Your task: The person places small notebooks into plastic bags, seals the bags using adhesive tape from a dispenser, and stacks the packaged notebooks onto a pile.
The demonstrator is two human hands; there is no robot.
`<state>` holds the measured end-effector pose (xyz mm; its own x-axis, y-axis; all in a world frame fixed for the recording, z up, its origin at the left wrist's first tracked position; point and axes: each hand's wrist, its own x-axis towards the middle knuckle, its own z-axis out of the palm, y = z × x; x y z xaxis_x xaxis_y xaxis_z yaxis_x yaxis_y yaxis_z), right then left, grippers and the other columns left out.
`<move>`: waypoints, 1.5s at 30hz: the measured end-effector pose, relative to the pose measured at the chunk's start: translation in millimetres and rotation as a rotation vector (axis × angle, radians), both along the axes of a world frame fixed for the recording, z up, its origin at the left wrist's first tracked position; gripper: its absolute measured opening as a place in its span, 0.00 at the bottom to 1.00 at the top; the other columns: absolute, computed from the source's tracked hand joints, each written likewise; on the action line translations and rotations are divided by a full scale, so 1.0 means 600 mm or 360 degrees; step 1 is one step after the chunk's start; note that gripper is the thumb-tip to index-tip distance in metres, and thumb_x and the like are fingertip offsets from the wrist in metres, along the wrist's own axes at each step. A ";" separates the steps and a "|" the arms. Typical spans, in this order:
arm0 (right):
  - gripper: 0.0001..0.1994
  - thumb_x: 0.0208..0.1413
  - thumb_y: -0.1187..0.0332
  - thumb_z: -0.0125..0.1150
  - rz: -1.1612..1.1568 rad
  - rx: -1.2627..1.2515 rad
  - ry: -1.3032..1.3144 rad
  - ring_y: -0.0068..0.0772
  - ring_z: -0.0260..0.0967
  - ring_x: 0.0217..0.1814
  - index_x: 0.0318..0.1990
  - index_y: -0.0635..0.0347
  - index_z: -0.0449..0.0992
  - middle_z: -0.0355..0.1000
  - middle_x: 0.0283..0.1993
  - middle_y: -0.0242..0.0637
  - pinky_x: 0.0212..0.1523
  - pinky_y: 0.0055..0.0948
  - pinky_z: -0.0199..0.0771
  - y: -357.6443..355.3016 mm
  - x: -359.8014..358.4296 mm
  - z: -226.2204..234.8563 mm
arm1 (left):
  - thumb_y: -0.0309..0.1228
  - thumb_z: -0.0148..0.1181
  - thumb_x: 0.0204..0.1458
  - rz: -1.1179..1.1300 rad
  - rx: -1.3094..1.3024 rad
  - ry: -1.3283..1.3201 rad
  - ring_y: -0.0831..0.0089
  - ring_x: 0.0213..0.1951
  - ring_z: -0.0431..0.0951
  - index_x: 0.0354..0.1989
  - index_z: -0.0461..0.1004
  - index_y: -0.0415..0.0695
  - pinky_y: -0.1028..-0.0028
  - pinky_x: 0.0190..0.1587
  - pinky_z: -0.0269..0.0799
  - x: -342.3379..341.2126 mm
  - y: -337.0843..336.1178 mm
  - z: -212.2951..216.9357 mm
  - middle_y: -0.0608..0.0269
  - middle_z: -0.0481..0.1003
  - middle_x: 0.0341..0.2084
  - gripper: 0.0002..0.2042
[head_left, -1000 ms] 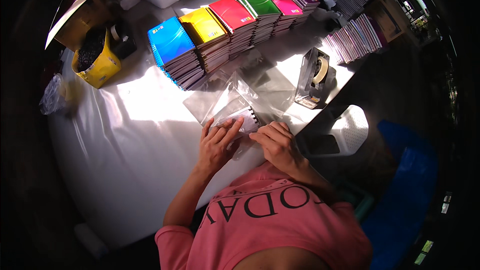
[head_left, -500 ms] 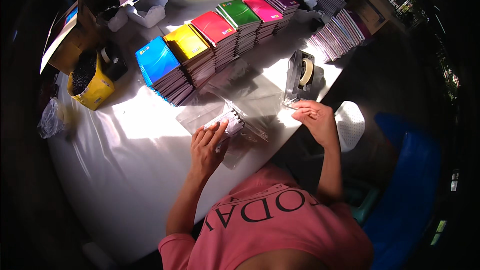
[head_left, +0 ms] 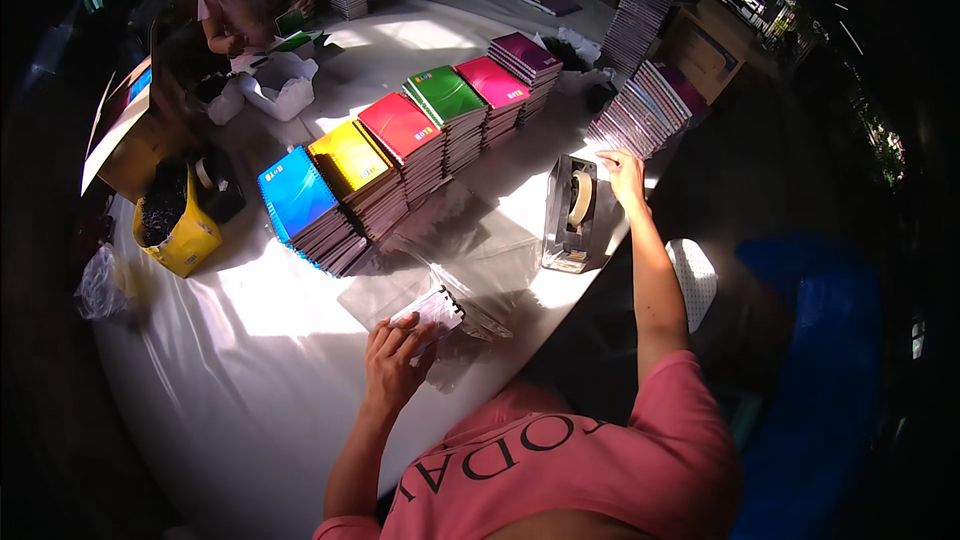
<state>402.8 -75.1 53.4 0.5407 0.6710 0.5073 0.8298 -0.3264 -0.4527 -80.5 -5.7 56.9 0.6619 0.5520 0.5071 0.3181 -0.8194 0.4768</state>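
My left hand (head_left: pixel 397 358) holds a small pale spiral notebook (head_left: pixel 440 308), its fingers pressed over the cover and its dark coil pointing away. The notebook sits on a clear plastic sleeve (head_left: pixel 495 270) spread on the table. Beyond the black tape dispenser (head_left: pixel 570 215), which carries a roll of tan tape, is my right hand (head_left: pixel 627 178). Its fingers are drawn together in a pinch in front of a leaning stack of spiral notebooks (head_left: pixel 640 118). Whatever is between those fingertips is too small to make out.
A row of notebook stacks, topped by blue (head_left: pixel 298 192), yellow (head_left: pixel 350 155), red, green, pink and purple covers, crosses the white table (head_left: pixel 250 380). A yellow bin (head_left: pixel 190 245) of dark coils stands left. Another person (head_left: pixel 240 10) sits at the far left near white containers (head_left: pixel 280 90).
My right hand has moved from the dispenser's near end to beyond its far side, arm stretched out. My left hand stays on the small notebook. The view has shifted slightly.
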 end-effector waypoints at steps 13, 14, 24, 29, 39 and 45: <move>0.30 0.44 0.81 0.62 -0.0649 0.1120 0.1053 0.32 0.62 0.49 0.58 0.45 0.68 0.61 0.52 0.35 0.51 0.30 0.64 -0.116 0.064 -0.054 | 0.29 0.68 0.36 -0.0016 0.0033 -0.0044 0.66 0.40 0.74 0.41 0.76 0.52 0.64 0.51 0.66 -0.001 -0.004 -0.007 0.64 0.75 0.37 0.19; 0.16 0.50 0.71 0.63 -0.0955 0.1438 0.0951 0.26 0.63 0.40 0.48 0.54 0.73 0.65 0.41 0.32 0.39 0.25 0.67 -0.161 0.091 -0.076 | 0.29 0.68 0.36 -0.0062 0.0031 -0.0056 0.66 0.41 0.74 0.42 0.76 0.52 0.64 0.52 0.66 0.007 -0.002 -0.007 0.63 0.74 0.38 0.20; 0.29 0.49 0.37 0.53 -0.0488 -0.0141 0.1944 0.17 0.55 0.37 0.37 0.57 0.78 0.67 0.41 0.29 0.29 0.20 0.58 -0.118 -0.225 -0.036 | 0.30 0.67 0.37 -0.0011 0.0039 0.0043 0.67 0.41 0.73 0.47 0.74 0.52 0.64 0.53 0.64 -0.007 0.000 -0.017 0.62 0.73 0.41 0.23; 0.15 0.50 0.55 0.64 -0.0292 0.0728 0.2620 0.23 0.55 0.58 0.40 0.52 0.77 0.68 0.48 0.26 0.58 0.41 0.51 -0.114 -0.215 -0.086 | 0.29 0.68 0.37 -0.0041 0.0069 0.0053 0.67 0.41 0.74 0.47 0.74 0.52 0.64 0.52 0.65 -0.004 0.001 -0.011 0.62 0.73 0.41 0.23; 0.14 0.51 0.60 0.63 -0.0630 0.0298 0.1556 0.33 0.53 0.64 0.36 0.63 0.78 0.51 0.66 0.32 0.55 0.62 0.51 -0.168 -0.304 -0.106 | 0.29 0.68 0.37 -0.0035 0.0055 -0.0053 0.69 0.39 0.74 0.51 0.72 0.51 0.65 0.52 0.66 -0.004 0.003 -0.016 0.64 0.73 0.34 0.26; 0.05 0.45 0.62 0.64 -0.1187 -0.0502 -0.0306 0.38 0.49 0.65 0.27 0.51 0.81 0.54 0.65 0.28 0.60 0.41 0.46 -0.173 -0.330 -0.076 | 0.28 0.69 0.35 -0.0053 0.0051 -0.0087 0.69 0.38 0.74 0.51 0.72 0.51 0.64 0.51 0.66 -0.010 0.005 -0.020 0.63 0.74 0.36 0.28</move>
<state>205.1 -179.1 8.1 0.8228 0.2970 0.4846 0.3990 -0.9090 -0.1204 -86.4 -3.0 45.0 0.6505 0.5129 0.5602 0.2643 -0.8444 0.4661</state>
